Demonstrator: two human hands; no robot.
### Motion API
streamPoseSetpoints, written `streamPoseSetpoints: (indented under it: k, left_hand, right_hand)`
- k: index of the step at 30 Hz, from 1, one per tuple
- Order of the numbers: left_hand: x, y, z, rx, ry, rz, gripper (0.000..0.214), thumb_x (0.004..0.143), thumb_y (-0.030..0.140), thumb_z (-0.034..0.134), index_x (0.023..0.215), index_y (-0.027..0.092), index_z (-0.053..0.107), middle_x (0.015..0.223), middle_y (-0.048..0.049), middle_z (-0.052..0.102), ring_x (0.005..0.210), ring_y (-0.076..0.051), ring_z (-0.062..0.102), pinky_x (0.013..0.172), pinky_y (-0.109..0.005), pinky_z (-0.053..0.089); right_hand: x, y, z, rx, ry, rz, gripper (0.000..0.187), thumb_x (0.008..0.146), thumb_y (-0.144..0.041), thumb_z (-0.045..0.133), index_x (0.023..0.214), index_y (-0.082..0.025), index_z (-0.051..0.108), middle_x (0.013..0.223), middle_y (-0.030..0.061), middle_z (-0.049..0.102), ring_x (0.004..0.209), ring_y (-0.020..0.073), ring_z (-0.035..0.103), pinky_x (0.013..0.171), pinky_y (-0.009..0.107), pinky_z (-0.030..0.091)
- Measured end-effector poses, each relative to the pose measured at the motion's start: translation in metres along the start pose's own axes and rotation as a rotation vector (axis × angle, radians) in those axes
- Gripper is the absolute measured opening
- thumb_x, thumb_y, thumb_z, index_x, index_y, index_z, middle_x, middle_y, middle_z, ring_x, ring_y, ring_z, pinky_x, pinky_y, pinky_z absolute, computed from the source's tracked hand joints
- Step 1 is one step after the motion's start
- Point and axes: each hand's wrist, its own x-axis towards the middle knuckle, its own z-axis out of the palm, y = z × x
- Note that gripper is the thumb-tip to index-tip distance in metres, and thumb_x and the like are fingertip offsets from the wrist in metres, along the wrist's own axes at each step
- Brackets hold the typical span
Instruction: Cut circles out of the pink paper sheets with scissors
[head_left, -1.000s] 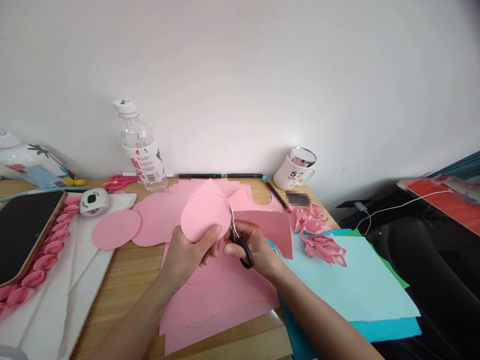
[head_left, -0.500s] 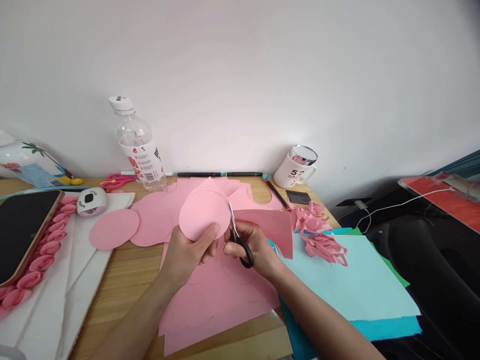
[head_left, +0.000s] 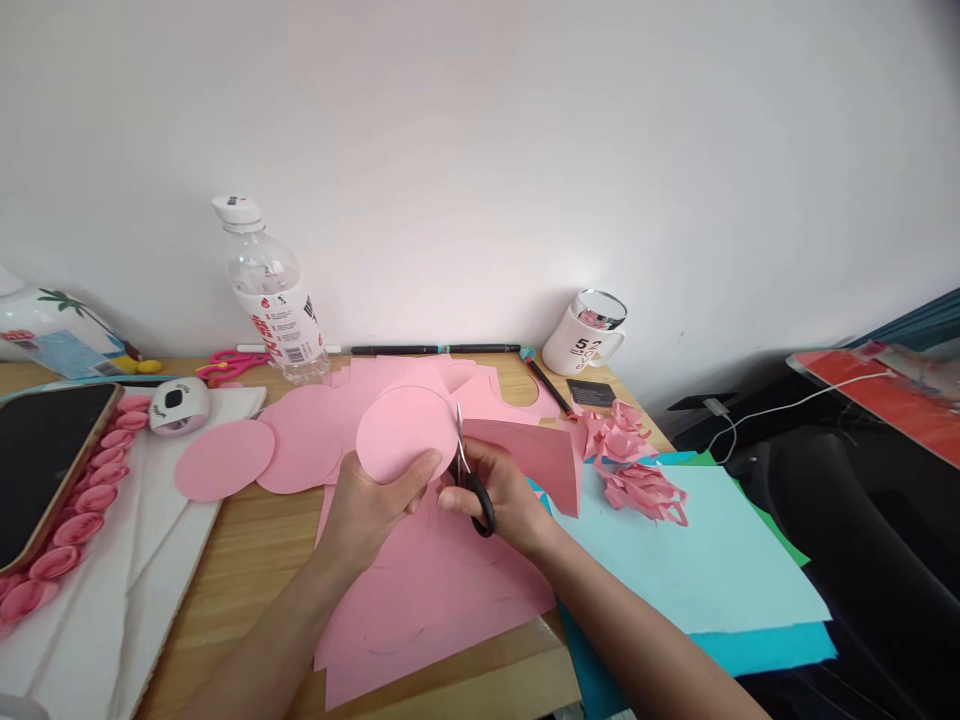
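Observation:
My left hand (head_left: 371,510) pinches a pink paper circle (head_left: 401,430), thumb on its lower edge, and holds it up above the desk. My right hand (head_left: 499,495) grips black-handled scissors (head_left: 472,490), whose blades point up along the circle's right edge. A folded pink sheet (head_left: 536,460) hangs off the circle just right of the blades. Beneath both hands lie large pink paper sheets (head_left: 435,600) with faint circle outlines.
Two cut pink circles (head_left: 225,458) lie left on the wooden desk (head_left: 255,540). A plastic bottle (head_left: 270,290), pink scissors (head_left: 232,362), pens (head_left: 435,350), a white mug (head_left: 585,335) stand behind. Pink scraps (head_left: 637,470) sit on light blue paper (head_left: 712,560). A phone (head_left: 41,460) rests left among pink rolls.
The pointed pink offcut above the circle is gone from its top edge. The scissors have worked slightly further along the circle's right side. Both hands have shifted a little left.

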Motion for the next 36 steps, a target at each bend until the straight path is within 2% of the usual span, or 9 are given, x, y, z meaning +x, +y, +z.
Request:
streamPoseSetpoints:
  k: [6, 17, 25, 36]
  left_hand:
    - [-0.0004, 0.0029, 0.0, -0.007, -0.025, -0.025, 0.038, 0.064, 0.035, 0.066, 0.042, 0.02, 0.039, 0.037, 0.0071, 0.032, 0.038, -0.006, 0.029, 0.039, -0.024, 0.025]
    - [0.0024, -0.003, -0.0021, -0.01, -0.017, -0.033, 0.033, 0.063, 0.036, 0.067, 0.046, 0.019, 0.045, 0.039, 0.0065, 0.036, 0.039, -0.006, 0.031, 0.039, -0.024, 0.024]
    - [0.0028, -0.0034, -0.0036, 0.015, -0.025, -0.035, 0.037, 0.066, 0.035, 0.065, 0.044, 0.02, 0.04, 0.038, 0.0066, 0.034, 0.038, -0.007, 0.031, 0.04, -0.025, 0.024]
    - [0.002, -0.0038, -0.0036, 0.01, -0.032, -0.045, 0.033, 0.065, 0.037, 0.067, 0.049, 0.02, 0.044, 0.039, 0.007, 0.035, 0.039, -0.007, 0.033, 0.041, -0.024, 0.025]
  right_hand:
    - [0.0003, -0.0009, -0.0009, -0.006, 0.006, 0.001, 0.049, 0.057, -0.053, 0.08, 0.066, -0.018, 0.046, 0.06, -0.0037, 0.046, 0.055, 0.0096, 0.039, 0.049, 0.023, 0.032]
    - [0.0, 0.0008, -0.0019, -0.024, 0.01, 0.011, 0.045, 0.059, -0.053, 0.078, 0.071, -0.018, 0.053, 0.056, -0.0062, 0.04, 0.05, 0.008, 0.034, 0.046, 0.022, 0.029]
    - [0.0002, 0.0009, -0.0022, -0.026, -0.001, 0.04, 0.045, 0.058, -0.048, 0.081, 0.069, -0.018, 0.05, 0.063, -0.0032, 0.048, 0.057, 0.0099, 0.041, 0.051, 0.023, 0.034]
    - [0.0009, 0.0019, -0.0016, -0.028, 0.003, 0.041, 0.046, 0.057, -0.052, 0.08, 0.066, -0.018, 0.049, 0.056, -0.0068, 0.036, 0.049, 0.0074, 0.031, 0.044, 0.022, 0.026]
